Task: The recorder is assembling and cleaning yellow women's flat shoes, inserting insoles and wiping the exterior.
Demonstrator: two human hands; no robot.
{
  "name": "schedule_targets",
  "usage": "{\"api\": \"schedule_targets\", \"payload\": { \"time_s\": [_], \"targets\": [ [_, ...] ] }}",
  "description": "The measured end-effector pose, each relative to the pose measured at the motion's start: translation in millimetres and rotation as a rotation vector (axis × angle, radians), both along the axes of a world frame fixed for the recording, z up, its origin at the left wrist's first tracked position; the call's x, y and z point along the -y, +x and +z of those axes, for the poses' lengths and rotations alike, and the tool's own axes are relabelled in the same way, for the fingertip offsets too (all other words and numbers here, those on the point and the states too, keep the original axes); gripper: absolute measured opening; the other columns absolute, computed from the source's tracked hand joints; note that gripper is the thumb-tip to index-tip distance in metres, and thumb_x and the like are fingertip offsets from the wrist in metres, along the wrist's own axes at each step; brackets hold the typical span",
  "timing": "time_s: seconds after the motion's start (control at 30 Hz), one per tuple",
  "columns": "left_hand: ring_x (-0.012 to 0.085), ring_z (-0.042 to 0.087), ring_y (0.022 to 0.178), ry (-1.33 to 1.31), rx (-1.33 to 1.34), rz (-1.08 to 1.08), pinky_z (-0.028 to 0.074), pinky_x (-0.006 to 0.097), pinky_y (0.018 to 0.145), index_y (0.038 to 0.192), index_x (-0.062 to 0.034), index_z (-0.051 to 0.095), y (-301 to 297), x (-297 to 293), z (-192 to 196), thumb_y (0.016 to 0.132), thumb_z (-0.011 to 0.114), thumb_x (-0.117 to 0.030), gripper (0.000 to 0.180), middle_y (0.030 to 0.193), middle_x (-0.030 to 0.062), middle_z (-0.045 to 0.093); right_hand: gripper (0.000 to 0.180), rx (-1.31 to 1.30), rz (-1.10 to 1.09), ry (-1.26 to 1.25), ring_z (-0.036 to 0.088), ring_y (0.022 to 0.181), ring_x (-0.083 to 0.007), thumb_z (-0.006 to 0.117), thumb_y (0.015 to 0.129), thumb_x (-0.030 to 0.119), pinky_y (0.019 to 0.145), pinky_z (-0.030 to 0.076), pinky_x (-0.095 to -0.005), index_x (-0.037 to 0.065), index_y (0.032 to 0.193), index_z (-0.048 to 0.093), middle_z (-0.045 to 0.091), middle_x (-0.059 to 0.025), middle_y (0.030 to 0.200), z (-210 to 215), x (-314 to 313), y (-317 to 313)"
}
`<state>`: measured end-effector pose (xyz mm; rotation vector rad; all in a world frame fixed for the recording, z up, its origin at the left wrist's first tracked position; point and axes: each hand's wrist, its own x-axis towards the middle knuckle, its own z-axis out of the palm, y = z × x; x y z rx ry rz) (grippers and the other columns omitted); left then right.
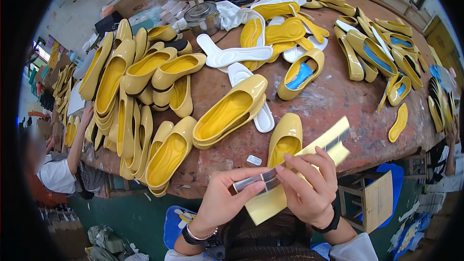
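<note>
- Here's the left hand [226, 199], thumb pressed on the near face and fingers behind, gripping the left end of a pale yellow label sheet [267, 207] with a silver strip along its far edge
- The right hand [311, 191] has it too, fingers bent over the strip around the middle; its thumb is hidden, so I can't tell how firm that pinch is
- The sheet is up at the near edge of the worktable [325, 126], its right end rising and curling, and that springy curl looks the likeliest trouble: let one side loosen and it could flick out of line
- Pull unevenly between the two grips, and the thin sheet might crease or tear
- Just beyond, the glossy yellow ballet flat [286, 129] sits toe away, partly behind the sheet; a low sweep of the fingers could nudge it
- To its left lies a small white sticker [254, 160], easily caught by a sleeve or wrist
- Farther left, stacked flats [170, 157] overhang the near edge, and a bump there might tip one off
</note>
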<state>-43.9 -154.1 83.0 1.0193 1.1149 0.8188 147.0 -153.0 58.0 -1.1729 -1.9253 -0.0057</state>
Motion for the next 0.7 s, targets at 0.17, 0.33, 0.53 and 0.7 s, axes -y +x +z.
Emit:
{"api": "schedule_targets", "payload": {
  "time_s": [0.17,0.33,0.53,0.7],
  "targets": [
    [0.0032,0.058,0.082,0.087,-0.058,-0.029,0.048,0.020,0.072,0.124,0.0018,0.067,-3,3,1,0.098,0.062,-0.010,0.028,0.101,0.0036,0.073,0.039,0.002,0.088,-0.042,0.061,0.099,-0.0225,0.073,0.068,0.005,0.101,0.045,-0.0479,0.018,0.105,0.077,0.068,-0.0008,0.103,2,-6,2],
    [0.0011,0.052,0.077,0.163,-0.080,-0.009,0.043,0.018,0.066,0.123,0.0008,0.067,-3,2,-5,0.100,0.059,-0.012,0.028,0.098,0.0011,0.072,0.036,0.066,0.031,0.044,0.061,0.098,-0.0219,0.073,0.069,0.008,0.101,0.045,-0.0477,0.019,0.104,0.078,0.067,-0.0005,0.101,1,-3,0],
    [0.0011,0.055,0.078,0.011,0.072,0.030,0.046,0.019,0.067,0.120,0.0020,0.068,-1,-1,-10,0.103,0.056,-0.016,0.027,0.095,0.0001,0.071,0.034,0.114,0.057,0.066,0.062,0.094,-0.0209,0.071,0.071,0.009,0.098,0.047,-0.0455,0.018,0.103,0.078,0.067,-0.0022,0.101,-2,-3,-3],
    [0.0011,0.056,0.079,0.017,0.033,0.068,0.046,0.019,0.067,0.118,0.0023,0.069,-2,0,-8,0.103,0.057,-0.016,0.027,0.092,0.0011,0.071,0.037,-0.056,0.127,-0.152,0.063,0.090,-0.0228,0.070,0.069,0.008,0.088,0.053,-0.0421,0.015,0.104,0.078,0.067,-0.0043,0.101,-5,-11,-12]
  ]
}}
